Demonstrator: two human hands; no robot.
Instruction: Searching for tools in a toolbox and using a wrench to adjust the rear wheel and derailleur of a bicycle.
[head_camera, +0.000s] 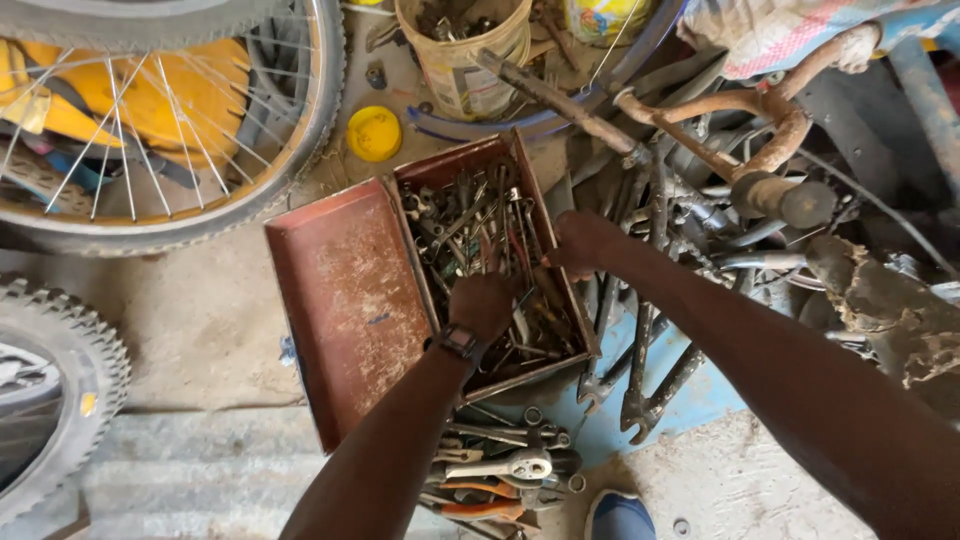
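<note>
A large spoked bicycle wheel (150, 120) with a black tyre is seen at the upper left, lying over yellow plastic sheeting; part of a second, knobbly black tyre (50, 380) is seen at the left edge. A tangle of rusty bicycle frames and handlebars (720, 150) is piled at the right, on a patch of blue flooring.

In the middle, a rusty red metal toolbox (520, 165) is set open on the dusty concrete floor, its flat red lid (345, 300) folded out to the left. The box is filled with a jumble of spanners and pliers (470, 215).

The left hand (483, 305), with a dark watch at the wrist, is lowered into the box among the tools; its fingers are curled downward, but whether anything is clamped in them cannot be told. The right hand (580, 243) is placed at the right wall of the box, the fingers bent over the rim and apparently gripping it.

Just below the box, a loose heap of spanners and orange-handled pliers (500, 470) is laid on the floor. A worn tan plastic bucket (465, 50) of scrap parts is stood above the box, a round yellow lid (374, 133) is found to its left, and the toe of a blue shoe (620, 515) is seen at the bottom edge.
</note>
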